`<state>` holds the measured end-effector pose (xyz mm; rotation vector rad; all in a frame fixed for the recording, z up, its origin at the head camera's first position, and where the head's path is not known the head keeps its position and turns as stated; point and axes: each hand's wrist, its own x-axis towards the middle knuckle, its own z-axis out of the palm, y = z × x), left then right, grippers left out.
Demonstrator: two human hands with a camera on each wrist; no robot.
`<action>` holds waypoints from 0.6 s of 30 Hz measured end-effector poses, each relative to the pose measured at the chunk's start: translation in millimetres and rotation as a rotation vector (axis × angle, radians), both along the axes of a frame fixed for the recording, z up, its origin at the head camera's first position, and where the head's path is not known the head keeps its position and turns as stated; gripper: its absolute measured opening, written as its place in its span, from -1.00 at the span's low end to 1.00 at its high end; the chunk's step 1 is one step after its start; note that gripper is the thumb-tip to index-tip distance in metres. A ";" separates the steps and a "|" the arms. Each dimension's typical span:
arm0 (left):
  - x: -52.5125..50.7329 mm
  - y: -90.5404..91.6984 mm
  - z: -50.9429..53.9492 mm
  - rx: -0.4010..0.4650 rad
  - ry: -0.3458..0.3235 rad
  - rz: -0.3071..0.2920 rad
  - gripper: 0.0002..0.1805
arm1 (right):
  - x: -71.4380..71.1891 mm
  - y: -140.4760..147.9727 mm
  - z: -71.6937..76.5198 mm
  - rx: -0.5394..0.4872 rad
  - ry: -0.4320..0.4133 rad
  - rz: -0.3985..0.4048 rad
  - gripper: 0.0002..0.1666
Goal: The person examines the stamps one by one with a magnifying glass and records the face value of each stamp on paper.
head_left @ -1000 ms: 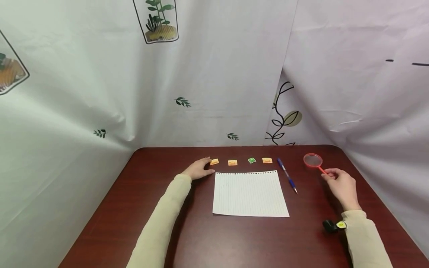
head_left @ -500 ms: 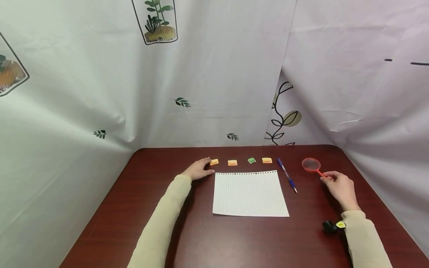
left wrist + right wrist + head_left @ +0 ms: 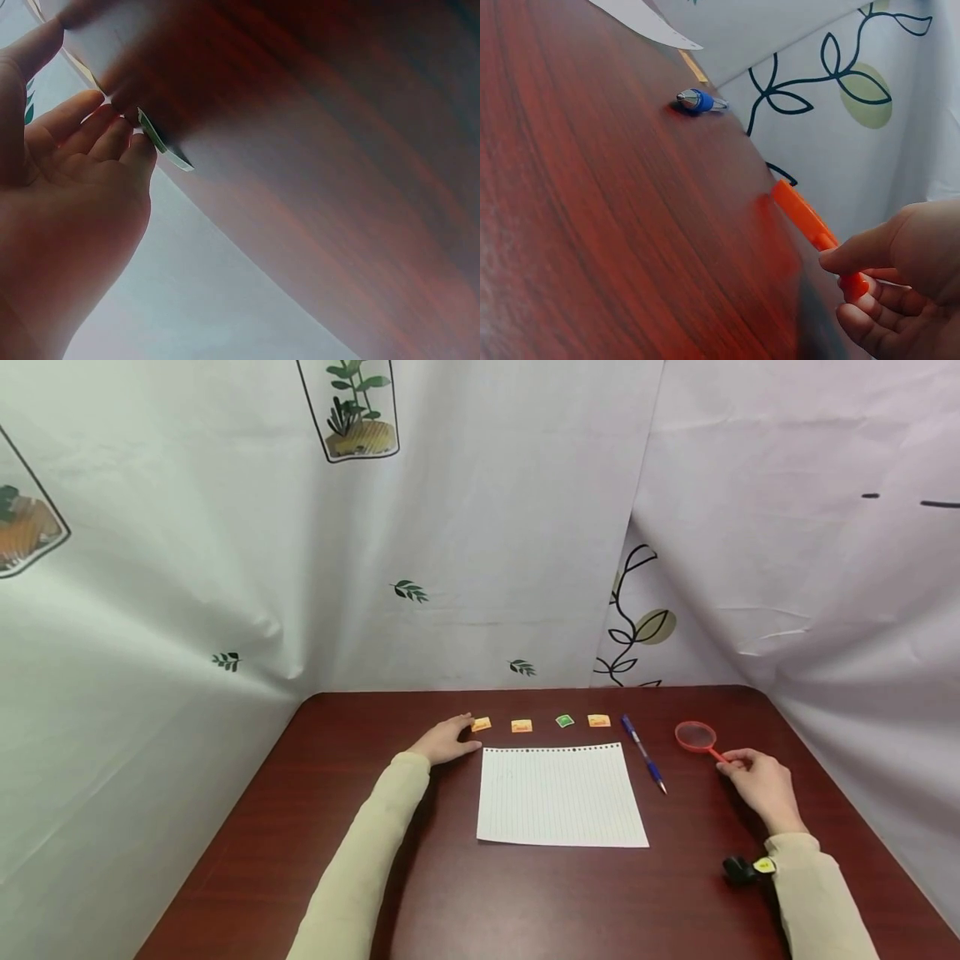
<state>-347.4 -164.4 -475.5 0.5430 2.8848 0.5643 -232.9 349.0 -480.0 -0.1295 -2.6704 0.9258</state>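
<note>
1. Right hand (image 3: 761,783): fingers pinching red magnifier (image 3: 696,737), toward tabletop's (image 3: 570,902) far-right corner.
2. Left hand (image 3: 446,740): thumb spread from fingers, at leftmost stamp (image 3: 482,724), near far edge.
3. Probably positioning magnifier; next needs steady pinch.

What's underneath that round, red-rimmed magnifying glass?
Through the lens of the round, red-rimmed magnifying glass, only the dark reddish-brown, wood-grain table shows, somewhat hazily. From the head view, whatever its opaque rim and handle cover can't be seen.
</note>
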 end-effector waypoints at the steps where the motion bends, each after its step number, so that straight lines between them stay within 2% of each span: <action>1: -0.2 -0.2 0.1 -0.002 0.000 0.001 -0.29 | -0.2 0.0 0.2 -0.002 -0.006 0.003 -0.71; 12: 0.2 -0.6 -2.5 0.000 -0.004 0.004 -0.28 | 1.7 0.0 -1.7 0.003 -0.058 0.023 -0.74; 18: -0.8 -0.9 -1.5 0.002 0.006 0.008 -0.25 | 0.8 0.5 0.2 -0.004 -0.113 0.036 -0.75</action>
